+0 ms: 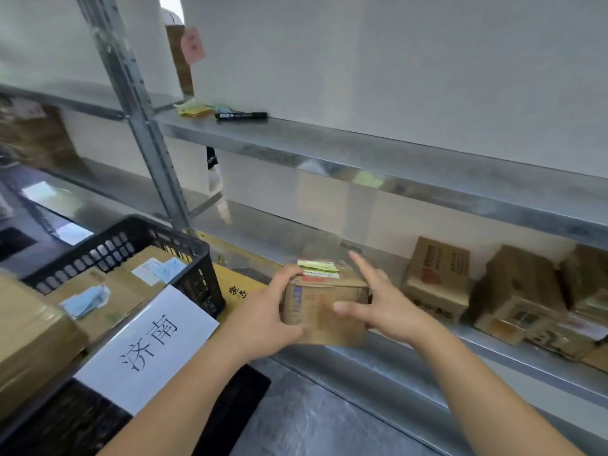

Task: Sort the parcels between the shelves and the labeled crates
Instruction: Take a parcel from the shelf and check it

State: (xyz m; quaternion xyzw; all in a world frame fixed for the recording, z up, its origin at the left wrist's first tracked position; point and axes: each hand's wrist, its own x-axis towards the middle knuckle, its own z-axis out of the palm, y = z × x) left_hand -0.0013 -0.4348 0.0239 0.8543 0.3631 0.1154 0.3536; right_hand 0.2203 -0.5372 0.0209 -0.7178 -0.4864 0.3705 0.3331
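the small cardboard parcel (324, 304) is at the front edge of the lower metal shelf (411, 353), a little left of the middle of the view. the left hand (266, 320) grips its left side, with the fingers curled over the top corner and the thumb under the front. the right hand (378, 304) is at the right side of the parcel with straight, spread fingers; the thumb touches the front face, and this hand is not gripping. on top of the parcel there is a label with a green strip (318, 267). more brown parcels (437, 279) stand to the right on the same shelf. at left, a black crate (194, 258) with a white paper label (148, 347) holds flat boxes. on the upper shelf (329, 144) lies a black marker (241, 115).
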